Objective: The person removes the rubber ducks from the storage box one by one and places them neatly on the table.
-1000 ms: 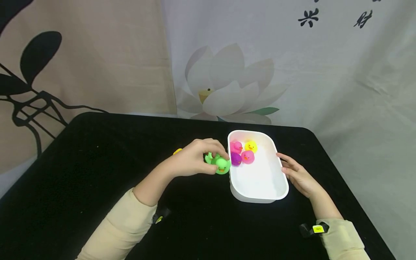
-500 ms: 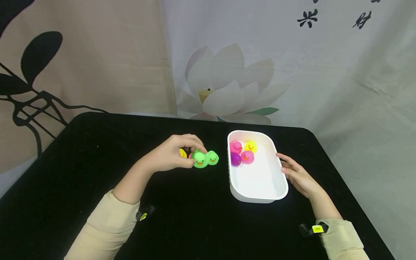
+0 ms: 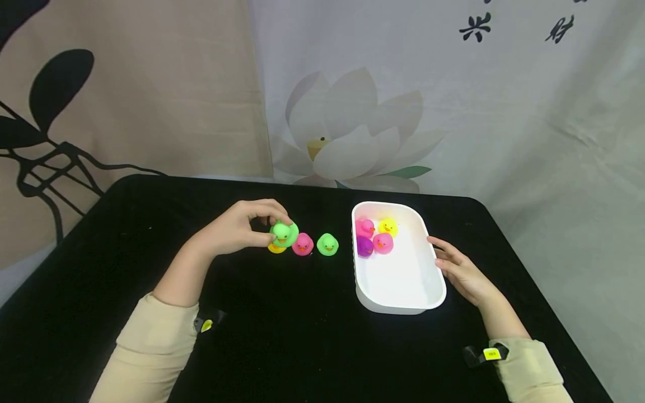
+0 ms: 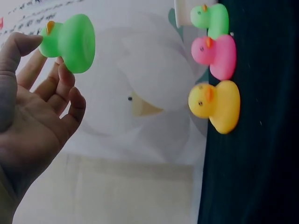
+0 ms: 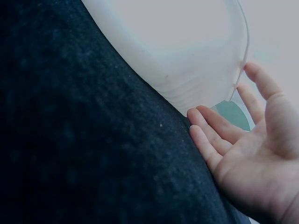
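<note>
Green duck (image 3: 286,233) is moving left, mid-frame — left hand (image 3: 239,226) pinching it.
Likely light, soft — grip its body; spread right hand (image 3: 464,275) is touching the tub (image 3: 398,285).

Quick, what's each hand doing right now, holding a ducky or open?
Left hand: closed, pinching a green duck between thumb and fingers.
Right hand: open, touching the side of the white bin.

The left grip (image 4: 41,114) is pinching a green duck (image 4: 74,44) clear of the dark worktop (image 4: 266,158). On that surface a yellow duck (image 4: 222,107), a pink duck (image 4: 219,56) and another green duck (image 4: 216,21) are standing in a row, a white container (image 4: 183,13) partly showing beyond them. A printed cloth (image 4: 131,154) is filling the background.
</note>
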Demonstrator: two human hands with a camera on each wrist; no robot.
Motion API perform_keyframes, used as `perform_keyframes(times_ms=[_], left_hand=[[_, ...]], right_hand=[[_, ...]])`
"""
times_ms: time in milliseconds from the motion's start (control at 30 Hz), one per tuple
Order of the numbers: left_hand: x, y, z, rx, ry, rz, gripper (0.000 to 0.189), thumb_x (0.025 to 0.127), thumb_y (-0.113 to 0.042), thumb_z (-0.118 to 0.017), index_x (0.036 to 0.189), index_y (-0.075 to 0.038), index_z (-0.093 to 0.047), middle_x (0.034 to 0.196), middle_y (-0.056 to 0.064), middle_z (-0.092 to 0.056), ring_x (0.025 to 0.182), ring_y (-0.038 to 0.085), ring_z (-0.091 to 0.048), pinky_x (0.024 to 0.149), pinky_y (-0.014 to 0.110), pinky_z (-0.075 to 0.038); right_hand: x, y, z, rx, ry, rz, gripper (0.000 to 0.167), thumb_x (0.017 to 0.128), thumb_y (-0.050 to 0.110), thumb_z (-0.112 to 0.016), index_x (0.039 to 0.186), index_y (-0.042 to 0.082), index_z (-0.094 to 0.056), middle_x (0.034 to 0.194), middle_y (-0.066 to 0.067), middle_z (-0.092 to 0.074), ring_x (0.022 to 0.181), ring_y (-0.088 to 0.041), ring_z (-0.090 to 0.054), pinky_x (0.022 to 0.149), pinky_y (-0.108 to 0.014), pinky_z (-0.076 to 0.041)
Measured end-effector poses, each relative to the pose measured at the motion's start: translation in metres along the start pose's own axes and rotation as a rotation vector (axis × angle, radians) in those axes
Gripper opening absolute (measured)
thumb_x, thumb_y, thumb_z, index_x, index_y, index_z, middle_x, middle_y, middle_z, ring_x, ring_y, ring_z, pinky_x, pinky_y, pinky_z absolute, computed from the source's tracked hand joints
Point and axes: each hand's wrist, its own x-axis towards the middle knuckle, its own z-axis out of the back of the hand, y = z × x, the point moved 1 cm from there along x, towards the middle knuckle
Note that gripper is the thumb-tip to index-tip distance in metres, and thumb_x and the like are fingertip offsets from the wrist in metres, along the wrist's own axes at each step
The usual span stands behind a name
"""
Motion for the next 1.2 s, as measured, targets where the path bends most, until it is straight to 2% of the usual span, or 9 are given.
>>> perform_keyframes(times_ms=[300,633,833,1000,1200], left_hand=[[-0.008,0.02,0.014,0.009,0.004,0.03,0.031,0.08,0.004,-0.064,0.106,-0.012,-0.07,0.111,0.0,-0.061,0.098,0.024,-0.051,0.075,0.044,-0.041],[-0.015,0.039,0.024,-0.018,-0.022,0.106,0.031,0.08,0.005,-0.064,0.108,-0.008,-0.069,0.114,0.005,-0.06,0.102,0.028,-0.05,0.084,0.049,-0.04],[-0.019,0.05,0.028,0.021,-0.044,0.15,0.03,0.081,0.004,-0.064,0.108,-0.008,-0.069,0.114,0.005,-0.06,0.1,0.027,-0.049,0.083,0.046,-0.04],[-0.022,0.06,0.031,0.066,-0.069,0.157,0.029,0.082,0.001,-0.065,0.109,-0.006,-0.068,0.116,0.007,-0.059,0.1,0.025,-0.051,0.082,0.042,-0.041],[-0.025,0.069,0.035,0.067,-0.081,0.186,0.029,0.082,0.003,-0.064,0.11,-0.007,-0.068,0.116,0.007,-0.059,0.097,0.026,-0.05,0.08,0.042,-0.043]], right_hand=[[0.0,0.0,0.0,-0.012,-0.004,-0.006,0.055,0.1,0.015,-0.05,0.15,0.013,-0.028,0.147,-0.029,-0.025,0.116,-0.009,-0.053,0.091,-0.023,-0.044],[0.0,0.0,0.0,-0.009,-0.005,0.0,0.055,0.099,0.014,-0.051,0.15,0.012,-0.029,0.147,-0.029,-0.026,0.115,-0.01,-0.054,0.091,-0.023,-0.044],[0.0,0.0,-0.001,-0.013,-0.009,-0.007,0.055,0.1,0.015,-0.05,0.15,0.012,-0.028,0.147,-0.028,-0.026,0.115,-0.01,-0.053,0.091,-0.024,-0.044],[0.0,0.001,-0.001,-0.018,-0.011,-0.016,0.055,0.1,0.016,-0.05,0.15,0.011,-0.027,0.147,-0.028,-0.027,0.115,-0.009,-0.053,0.091,-0.024,-0.044],[0.0,0.001,-0.001,-0.01,-0.006,-0.01,0.055,0.1,0.016,-0.05,0.15,0.011,-0.027,0.147,-0.028,-0.027,0.115,-0.01,-0.054,0.091,-0.025,-0.044]])
